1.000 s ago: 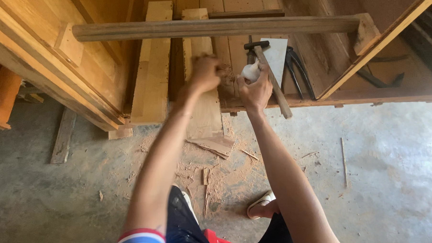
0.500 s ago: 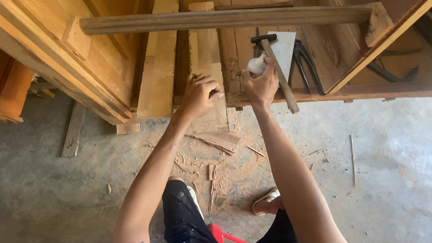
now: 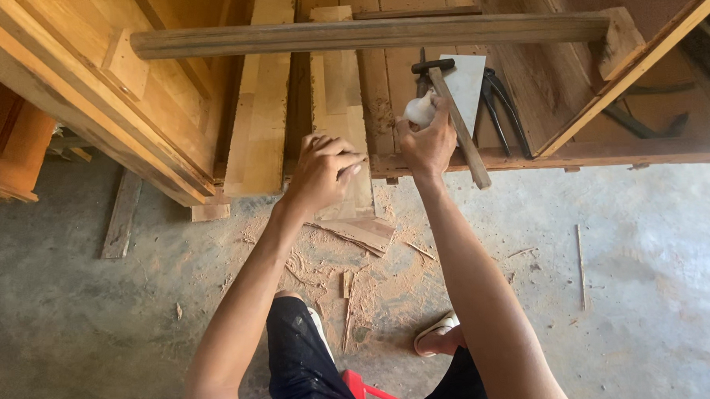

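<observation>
Our left hand (image 3: 322, 171) has slid back down the upright plank (image 3: 338, 113), fingers curled on its lower end, while our right hand (image 3: 425, 140) grips a small white object (image 3: 418, 111), work seemingly midway.

The board (image 3: 340, 106) under the left hand (image 3: 320, 171) is pale bare wood, matt and rough-sawn. The small bottle (image 3: 419, 111) in the right hand (image 3: 425, 142) looks like white plastic, faintly glossy. The hammer (image 3: 454, 117) has a dark metal head and worn wooden handle. The floor (image 3: 649, 291) is dull grey concrete, dusted with sawdust.
</observation>
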